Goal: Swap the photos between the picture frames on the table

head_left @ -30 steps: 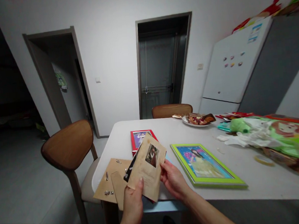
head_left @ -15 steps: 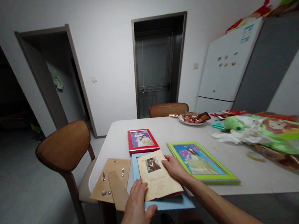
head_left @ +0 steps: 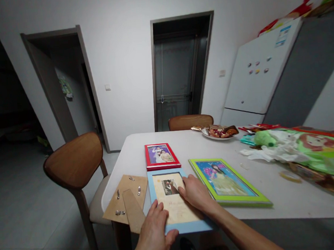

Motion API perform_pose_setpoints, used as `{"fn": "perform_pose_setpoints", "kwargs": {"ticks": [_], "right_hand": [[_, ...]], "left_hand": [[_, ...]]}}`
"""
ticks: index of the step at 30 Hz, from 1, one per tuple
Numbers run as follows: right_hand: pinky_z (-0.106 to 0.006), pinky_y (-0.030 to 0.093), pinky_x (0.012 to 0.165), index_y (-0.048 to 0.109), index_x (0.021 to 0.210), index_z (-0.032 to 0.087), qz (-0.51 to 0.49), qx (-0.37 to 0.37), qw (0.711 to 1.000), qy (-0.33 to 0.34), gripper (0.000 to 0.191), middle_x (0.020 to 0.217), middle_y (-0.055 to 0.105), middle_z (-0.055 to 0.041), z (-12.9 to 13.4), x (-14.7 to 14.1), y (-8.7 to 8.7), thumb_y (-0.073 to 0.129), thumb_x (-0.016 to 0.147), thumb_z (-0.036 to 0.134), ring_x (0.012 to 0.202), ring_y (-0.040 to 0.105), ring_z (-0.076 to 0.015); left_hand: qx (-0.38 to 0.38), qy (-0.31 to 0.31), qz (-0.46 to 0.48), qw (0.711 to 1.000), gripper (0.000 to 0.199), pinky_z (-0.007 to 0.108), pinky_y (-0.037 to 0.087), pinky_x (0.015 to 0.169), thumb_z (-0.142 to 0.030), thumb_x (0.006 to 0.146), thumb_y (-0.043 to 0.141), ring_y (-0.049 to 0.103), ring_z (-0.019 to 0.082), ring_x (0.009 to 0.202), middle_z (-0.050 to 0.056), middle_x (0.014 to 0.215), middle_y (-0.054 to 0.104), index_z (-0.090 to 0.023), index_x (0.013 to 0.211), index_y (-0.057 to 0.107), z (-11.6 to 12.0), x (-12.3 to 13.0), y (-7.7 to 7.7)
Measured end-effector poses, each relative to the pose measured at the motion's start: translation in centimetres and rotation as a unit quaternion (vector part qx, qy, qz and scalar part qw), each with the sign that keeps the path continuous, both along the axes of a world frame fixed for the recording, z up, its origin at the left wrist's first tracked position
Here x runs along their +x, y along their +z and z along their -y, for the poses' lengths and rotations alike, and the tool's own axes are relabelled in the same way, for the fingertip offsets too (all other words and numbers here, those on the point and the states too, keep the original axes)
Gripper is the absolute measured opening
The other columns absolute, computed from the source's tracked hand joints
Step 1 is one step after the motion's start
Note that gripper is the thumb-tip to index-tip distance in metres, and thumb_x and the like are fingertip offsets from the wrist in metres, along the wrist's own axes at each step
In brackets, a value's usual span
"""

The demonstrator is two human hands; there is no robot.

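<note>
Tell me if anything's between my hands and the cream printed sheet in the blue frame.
Nothing visible is in the way. The right hand is on the cream printed sheet; the left hand is at its lower left, over the light-blue frame. The red frame lies beyond, the green frame to the right.

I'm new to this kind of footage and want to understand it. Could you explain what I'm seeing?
There's no machine here, just a person's left hand and right hand. The camera is worn on that person's head, looking forward and down. The left hand is at the left side of a blue frame; the right touches the paper lying in it. Neither lifts anything. Also on the table are a red frame, a green frame, a brown board with clips, and a plate.
</note>
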State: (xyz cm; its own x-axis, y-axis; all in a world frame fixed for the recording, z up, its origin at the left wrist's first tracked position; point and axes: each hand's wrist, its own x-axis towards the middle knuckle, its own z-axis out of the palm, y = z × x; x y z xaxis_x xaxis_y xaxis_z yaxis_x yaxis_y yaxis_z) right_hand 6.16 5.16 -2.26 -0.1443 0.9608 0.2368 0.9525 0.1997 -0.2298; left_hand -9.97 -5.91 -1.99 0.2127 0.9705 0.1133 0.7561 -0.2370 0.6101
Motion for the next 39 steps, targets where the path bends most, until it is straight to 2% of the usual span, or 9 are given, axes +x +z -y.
{"fn": "perform_pose_setpoints", "kwargs": {"ticks": [4, 8, 12, 15, 18, 23, 29, 35, 39], "right_hand": [[-0.03, 0.036, 0.068, 0.056, 0.094, 0.014, 0.003, 0.012, 1.0, 0.009, 0.028, 0.09, 0.054, -0.0123, 0.1, 0.3, -0.3, 0.045, 0.075, 0.031, 0.084, 0.052, -0.0227], [-0.028, 0.035, 0.075, 0.057, 0.098, 0.015, -0.07, 0.02, 0.994, 0.081, 0.028, 0.09, 0.054, -0.0101, 0.8, -1.0, 0.3, 0.043, 0.078, 0.029, 0.086, 0.049, -0.0188], [-0.029, 0.033, 0.08, 0.056, 0.103, 0.017, -0.12, 0.01, 0.969, 0.215, 0.031, 0.095, 0.055, -0.0089, 3.4, -5.1, 1.0, 0.047, 0.075, 0.027, 0.09, 0.047, -0.0189], [-0.034, 0.033, 0.08, 0.055, 0.103, 0.02, -0.101, 0.001, 0.951, 0.292, 0.036, 0.094, 0.055, -0.0078, 5.5, -9.0, 0.8, 0.049, 0.073, 0.04, 0.09, 0.046, -0.0214], [-0.041, 0.031, 0.08, 0.054, 0.1, 0.019, -0.058, -0.004, 0.955, 0.29, 0.048, 0.095, 0.054, -0.0103, 6.5, -11.8, 0.2, 0.055, 0.064, 0.051, 0.091, 0.044, -0.0263], [-0.036, 0.034, 0.077, 0.05, 0.108, 0.022, -0.112, -0.015, 0.957, 0.269, 0.047, 0.098, 0.05, -0.0085, 6.1, -11.7, 0.5, 0.057, 0.062, 0.024, 0.09, 0.045, -0.023], [-0.033, 0.035, 0.083, 0.056, 0.099, 0.021, -0.199, 0.0, 0.933, 0.301, 0.037, 0.098, 0.051, -0.007, 6.2, -5.5, 2.2, 0.052, 0.062, 0.017, 0.092, 0.045, -0.0196], [-0.032, 0.035, 0.087, 0.059, 0.097, 0.02, -0.176, -0.052, 0.949, 0.255, 0.036, 0.103, 0.051, -0.0083, 6.4, 1.6, 1.7, 0.05, 0.062, 0.016, 0.097, 0.046, -0.0196], [-0.032, 0.035, 0.087, 0.06, 0.097, 0.019, -0.155, -0.048, 0.96, 0.228, 0.037, 0.102, 0.053, -0.0089, 5.7, 3.7, 1.1, 0.049, 0.062, 0.016, 0.097, 0.047, -0.0201]], "left_hand": [[0.031, 0.002, 0.026, 0.999, 0.048, 0.045, 0.027, 0.099, -0.02, 0.066, 0.056, 0.031, 0.025, 0.122, 0.012, 0.129, 0.04, -0.017, 0.113, 0.049, 0.3, -2.0, -0.4], [0.06, 0.064, -0.03, 0.996, 0.066, 0.046, 0.023, 0.101, -0.017, 0.057, 0.061, 0.027, 0.026, 0.124, 0.011, 0.133, 0.034, -0.02, 0.12, 0.043, 0.3, -7.7, -0.7], [0.02, 0.172, -0.146, 0.974, 0.072, 0.047, 0.023, 0.099, -0.018, 0.051, 0.064, 0.025, 0.03, 0.124, 0.014, 0.131, 0.036, -0.015, 0.119, 0.043, -0.4, -12.5, -1.8], [0.034, 0.185, -0.175, 0.966, 0.066, 0.04, 0.027, 0.099, -0.015, 0.053, 0.06, 0.031, 0.027, 0.121, 0.014, 0.129, 0.04, -0.012, 0.117, 0.044, -0.7, -13.4, -2.8], [0.077, 0.187, -0.167, 0.965, 0.049, 0.036, 0.032, 0.096, -0.016, 0.06, 0.055, 0.042, 0.024, 0.114, 0.014, 0.12, 0.05, -0.011, 0.109, 0.05, -0.8, -13.0, -3.2], [0.13, 0.205, -0.134, 0.961, 0.038, 0.039, 0.04, 0.09, -0.021, 0.062, 0.06, 0.052, 0.025, 0.103, 0.01, 0.108, 0.059, -0.016, 0.1, 0.055, -0.6, -12.3, -2.5], [0.177, 0.132, -0.063, 0.973, 0.042, 0.039, 0.043, 0.088, -0.019, 0.06, 0.066, 0.052, 0.025, 0.102, 0.013, 0.108, 0.058, -0.014, 0.101, 0.057, 0.0, -8.5, -1.2], [0.147, 0.013, -0.009, 0.989, 0.035, 0.039, 0.043, 0.088, -0.012, 0.064, 0.062, 0.051, 0.024, 0.103, 0.011, 0.11, 0.057, -0.017, 0.099, 0.057, -0.2, -2.9, -1.1], [0.121, -0.013, -0.018, 0.992, 0.03, 0.037, 0.041, 0.089, -0.011, 0.065, 0.061, 0.049, 0.023, 0.103, 0.013, 0.11, 0.056, -0.013, 0.095, 0.058, -1.1, -0.8, -1.2]]}}
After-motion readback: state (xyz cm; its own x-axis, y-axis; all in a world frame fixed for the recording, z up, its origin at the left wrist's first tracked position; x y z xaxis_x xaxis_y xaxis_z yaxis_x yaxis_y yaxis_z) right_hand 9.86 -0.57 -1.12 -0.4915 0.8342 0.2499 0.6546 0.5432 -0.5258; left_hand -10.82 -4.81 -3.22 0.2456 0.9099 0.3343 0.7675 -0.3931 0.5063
